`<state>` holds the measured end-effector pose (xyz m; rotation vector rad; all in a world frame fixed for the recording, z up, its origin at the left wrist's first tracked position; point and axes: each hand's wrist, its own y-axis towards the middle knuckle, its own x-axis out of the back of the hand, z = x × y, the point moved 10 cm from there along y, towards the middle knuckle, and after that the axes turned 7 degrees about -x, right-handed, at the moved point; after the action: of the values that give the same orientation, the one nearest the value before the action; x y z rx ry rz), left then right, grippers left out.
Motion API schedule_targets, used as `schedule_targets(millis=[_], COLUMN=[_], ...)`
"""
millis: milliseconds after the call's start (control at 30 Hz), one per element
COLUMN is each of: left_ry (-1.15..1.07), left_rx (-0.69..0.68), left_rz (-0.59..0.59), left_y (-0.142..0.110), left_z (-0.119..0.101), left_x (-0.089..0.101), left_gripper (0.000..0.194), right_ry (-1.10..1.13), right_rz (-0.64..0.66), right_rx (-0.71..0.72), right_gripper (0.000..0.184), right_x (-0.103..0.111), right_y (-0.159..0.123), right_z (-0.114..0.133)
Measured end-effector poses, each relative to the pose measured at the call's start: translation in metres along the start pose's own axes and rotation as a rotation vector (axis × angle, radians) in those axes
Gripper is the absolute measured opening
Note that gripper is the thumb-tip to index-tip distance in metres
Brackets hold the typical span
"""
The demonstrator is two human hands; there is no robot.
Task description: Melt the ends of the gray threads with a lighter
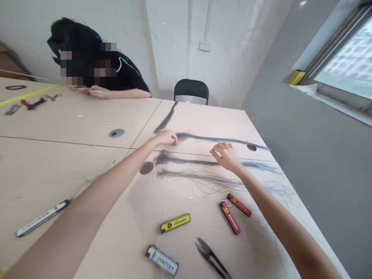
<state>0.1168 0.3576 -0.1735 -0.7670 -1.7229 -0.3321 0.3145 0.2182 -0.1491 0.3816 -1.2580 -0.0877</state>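
My left hand (166, 137) is closed, fingers curled, beside the knotted end of a bundle of thin blue-grey threads (215, 138). My right hand (226, 155) is pinched shut above the table, between that bundle and a second thread bundle (192, 161). Whatever fine strand either hand may hold is too small to make out. Nearer to me lies a looser thread bundle (192, 176), its strands fanning out to the right. Behind my left hand another bundle (168, 118) lies slanted toward the far edge.
In front lie thread snips (211, 257), a yellow lighter (175, 223), a grey lighter (162, 260) and two red lighters (230, 218). A white-handled cutter (42, 219) lies at left. Across the table sits a person in black (130, 73); a chair (191, 88) stands behind.
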Motion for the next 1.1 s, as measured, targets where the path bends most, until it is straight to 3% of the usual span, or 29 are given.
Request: schedule_targets(millis=[267,500,700,900,1100], left_ry=[0.027,0.031,0.057,0.078,0.154], left_rx=[-0.033,-0.047,-0.052,-0.125,-0.140], left_rz=[-0.058,0.109,0.111,0.066,-0.075], left_y=[0.004,-0.016,-0.011,-0.004,0.020], left_z=[0.001,0.005,0.010,0.001,-0.010], left_x=[0.012,0.000,-0.008,0.002,0.022], left_gripper=[0.032,0.032,0.034,0.033,0.031], right_ry=[0.014,0.018,0.028,0.044,0.058], right_rz=[-0.003,-0.022,-0.024,-0.020,0.011], right_rx=[0.025,0.018,0.016,0.005,-0.033], right_gripper=[0.030,0.028,0.030,0.030,0.030], right_x=[0.016,0.027,0.025,0.025,0.016], right_y=[-0.015,-0.028,-0.031,-0.035,-0.036], right_z=[0.010,0.006,0.004,-0.001,-0.016])
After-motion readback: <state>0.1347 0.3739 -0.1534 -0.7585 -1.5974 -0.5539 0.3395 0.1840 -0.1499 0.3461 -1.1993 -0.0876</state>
